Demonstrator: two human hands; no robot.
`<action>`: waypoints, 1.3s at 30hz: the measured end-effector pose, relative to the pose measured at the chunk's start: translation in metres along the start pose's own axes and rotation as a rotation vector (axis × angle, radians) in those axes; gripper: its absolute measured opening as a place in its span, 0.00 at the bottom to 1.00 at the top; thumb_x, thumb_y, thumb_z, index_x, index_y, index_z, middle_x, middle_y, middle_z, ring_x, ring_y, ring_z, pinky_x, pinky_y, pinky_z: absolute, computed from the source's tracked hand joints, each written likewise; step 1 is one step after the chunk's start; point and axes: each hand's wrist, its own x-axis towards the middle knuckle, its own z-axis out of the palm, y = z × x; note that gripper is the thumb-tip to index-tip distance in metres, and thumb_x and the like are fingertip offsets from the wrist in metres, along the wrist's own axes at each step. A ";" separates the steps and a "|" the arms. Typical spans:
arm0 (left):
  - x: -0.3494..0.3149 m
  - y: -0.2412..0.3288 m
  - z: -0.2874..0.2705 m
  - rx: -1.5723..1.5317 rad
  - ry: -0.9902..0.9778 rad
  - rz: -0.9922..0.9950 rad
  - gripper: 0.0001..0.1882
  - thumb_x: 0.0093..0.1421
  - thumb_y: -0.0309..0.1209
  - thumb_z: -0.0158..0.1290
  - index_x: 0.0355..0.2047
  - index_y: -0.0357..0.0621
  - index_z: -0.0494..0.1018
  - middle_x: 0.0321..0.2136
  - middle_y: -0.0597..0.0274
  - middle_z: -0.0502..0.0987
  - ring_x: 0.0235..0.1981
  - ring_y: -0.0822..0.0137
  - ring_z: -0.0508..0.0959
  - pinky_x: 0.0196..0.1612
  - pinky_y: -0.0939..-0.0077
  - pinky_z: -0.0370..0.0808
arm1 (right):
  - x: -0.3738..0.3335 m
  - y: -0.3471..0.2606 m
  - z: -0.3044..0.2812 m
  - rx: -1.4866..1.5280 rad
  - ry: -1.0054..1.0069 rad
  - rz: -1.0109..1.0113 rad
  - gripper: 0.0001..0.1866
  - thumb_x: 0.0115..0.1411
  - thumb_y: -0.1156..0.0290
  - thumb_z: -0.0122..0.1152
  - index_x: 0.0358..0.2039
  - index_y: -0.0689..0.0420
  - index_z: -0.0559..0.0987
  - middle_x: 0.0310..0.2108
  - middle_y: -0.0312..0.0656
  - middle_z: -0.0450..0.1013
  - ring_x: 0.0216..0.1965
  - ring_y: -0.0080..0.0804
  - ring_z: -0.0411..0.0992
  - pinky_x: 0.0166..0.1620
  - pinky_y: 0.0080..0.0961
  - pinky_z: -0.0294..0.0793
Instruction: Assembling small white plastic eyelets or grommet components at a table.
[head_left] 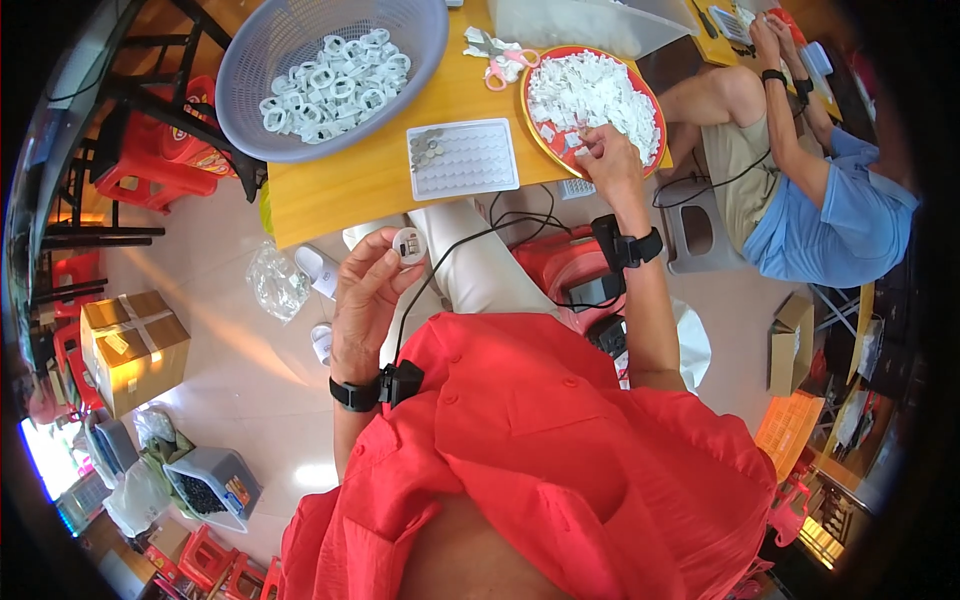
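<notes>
My left hand (366,288) pinches a small round white plastic housing (409,246), its open side with metal contacts showing, just off the table's near edge. My right hand (614,168) reaches over the near part of a red round tray (527,112) heaped with small white pieces (592,95). Its fingertips are pinched together among the pieces; whether one is between them is too small to tell. Between the hands, on the table, lies a white moulded tray (480,182) of shallow pockets. Several silvery button cells (428,147) are grouped at its left side.
A large grey basket (232,110) of white ring-shaped parts stands at the table's left. Pink-handled scissors (497,74) lie beside the red tray, with a clear bin (590,28) behind. Black cables (470,235) hang across my lap. Another person (800,180) works at right.
</notes>
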 end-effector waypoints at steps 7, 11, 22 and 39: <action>-0.003 -0.001 0.000 -0.003 0.001 -0.003 0.12 0.58 0.24 0.47 0.43 0.37 0.67 0.40 0.56 0.73 0.40 0.63 0.76 0.44 0.74 0.76 | 0.001 0.007 -0.004 0.230 -0.040 -0.039 0.05 0.44 0.75 0.62 0.25 0.60 0.77 0.23 0.40 0.75 0.24 0.28 0.73 0.30 0.24 0.70; -0.005 0.000 0.003 -0.005 -0.006 -0.002 0.12 0.58 0.24 0.47 0.43 0.37 0.67 0.39 0.56 0.73 0.40 0.63 0.76 0.44 0.74 0.76 | -0.009 -0.008 -0.013 0.735 -0.096 0.120 0.04 0.50 0.78 0.59 0.28 0.61 0.77 0.25 0.38 0.75 0.26 0.23 0.73 0.30 0.19 0.71; -0.005 -0.001 0.007 0.016 -0.004 -0.032 0.12 0.58 0.24 0.48 0.43 0.37 0.67 0.39 0.57 0.73 0.40 0.65 0.76 0.44 0.73 0.76 | -0.050 -0.071 -0.024 1.321 -0.502 0.119 0.09 0.50 0.79 0.60 0.34 0.65 0.76 0.31 0.43 0.75 0.34 0.25 0.74 0.39 0.20 0.73; -0.006 0.003 0.021 -0.032 -0.064 -0.043 0.13 0.58 0.23 0.47 0.44 0.37 0.69 0.40 0.58 0.73 0.41 0.67 0.75 0.43 0.74 0.76 | -0.106 -0.138 -0.004 1.097 -0.556 -0.215 0.06 0.49 0.82 0.59 0.30 0.65 0.77 0.28 0.39 0.73 0.29 0.20 0.72 0.34 0.15 0.72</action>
